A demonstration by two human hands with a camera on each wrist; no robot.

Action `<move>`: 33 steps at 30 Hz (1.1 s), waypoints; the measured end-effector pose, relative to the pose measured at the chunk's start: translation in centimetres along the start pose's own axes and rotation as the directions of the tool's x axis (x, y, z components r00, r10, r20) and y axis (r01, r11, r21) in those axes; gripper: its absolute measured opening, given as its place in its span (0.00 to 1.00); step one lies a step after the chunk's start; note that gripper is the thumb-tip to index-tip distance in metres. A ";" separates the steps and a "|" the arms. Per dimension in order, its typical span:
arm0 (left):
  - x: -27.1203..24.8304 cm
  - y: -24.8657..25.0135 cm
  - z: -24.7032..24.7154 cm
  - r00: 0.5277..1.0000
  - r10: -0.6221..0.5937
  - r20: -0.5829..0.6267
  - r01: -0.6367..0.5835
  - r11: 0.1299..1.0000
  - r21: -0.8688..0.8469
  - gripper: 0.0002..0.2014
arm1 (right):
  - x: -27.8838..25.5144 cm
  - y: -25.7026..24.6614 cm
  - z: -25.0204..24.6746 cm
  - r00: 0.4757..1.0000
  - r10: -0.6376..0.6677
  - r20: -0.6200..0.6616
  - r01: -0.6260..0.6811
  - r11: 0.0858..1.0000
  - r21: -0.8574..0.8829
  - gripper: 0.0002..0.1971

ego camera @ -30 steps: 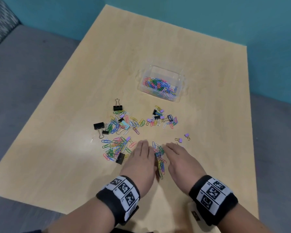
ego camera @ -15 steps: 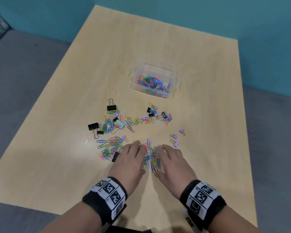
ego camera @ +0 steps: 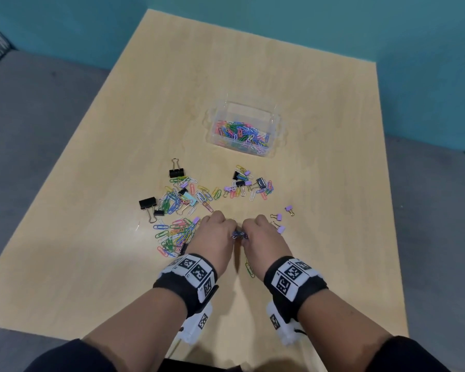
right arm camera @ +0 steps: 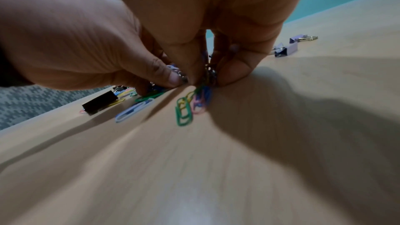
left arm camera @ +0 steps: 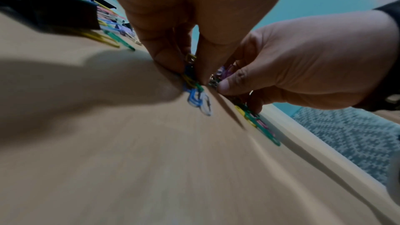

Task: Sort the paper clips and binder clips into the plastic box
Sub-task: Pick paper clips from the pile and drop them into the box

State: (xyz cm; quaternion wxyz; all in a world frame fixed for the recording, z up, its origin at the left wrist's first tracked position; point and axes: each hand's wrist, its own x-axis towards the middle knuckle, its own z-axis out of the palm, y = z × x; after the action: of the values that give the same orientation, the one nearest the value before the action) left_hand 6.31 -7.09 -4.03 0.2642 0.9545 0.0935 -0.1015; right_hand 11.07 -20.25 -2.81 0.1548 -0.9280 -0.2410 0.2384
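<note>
Both hands went from flat raking to curled: left hand (ego camera: 214, 237) and right hand (ego camera: 258, 238) each grip a bunch of paper clips (ego camera: 239, 234) pinched between them, low on the tabletop (ego camera: 320, 237). Next, likely carry to plastic box (ego camera: 275, 122); binder clips (ego camera: 147, 203) remain scattered.

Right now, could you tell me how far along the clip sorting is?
Partly done. The plastic box already holds many coloured paper clips. The left hand and right hand are pinching up a small bunch together. Loose clips and every visible binder clip, such as the black one, remain on the table.
</note>
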 end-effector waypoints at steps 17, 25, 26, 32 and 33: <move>1.0 -0.2 -5.0 0.894 -0.325 0.307 0.443 0.552 -0.707 0.04 | 0.8 2.3 -4.3 0.945 0.193 0.263 -0.320 0.708 0.629 0.08; 9.9 0.6 -12.3 0.939 -0.303 0.165 0.297 0.465 -0.834 0.06 | 8.4 1.2 -12.3 0.975 0.195 0.109 -0.192 0.478 0.857 0.10; 11.5 0.7 -13.1 0.946 -0.300 0.122 0.263 0.492 -0.830 0.06 | 9.9 1.1 -13.4 0.977 0.204 0.060 -0.157 0.501 0.851 0.10; 19.4 1.8 -15.6 0.965 -0.263 -0.018 0.177 0.698 -0.694 0.08 | 16.9 -0.1 -17.0 0.968 0.235 -0.091 -0.111 0.723 0.682 0.07; 19.9 2.0 -15.5 0.970 -0.243 0.001 0.182 0.727 -0.662 0.06 | 17.4 -0.2 -17.1 0.971 0.230 -0.071 -0.127 0.742 0.659 0.04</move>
State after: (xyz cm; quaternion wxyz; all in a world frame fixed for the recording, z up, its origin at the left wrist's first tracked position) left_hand 28.16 1.86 5.16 0.5649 0.7869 0.2431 -0.0506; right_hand 33.24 -13.94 5.24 0.4603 -0.8503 -0.0411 0.2518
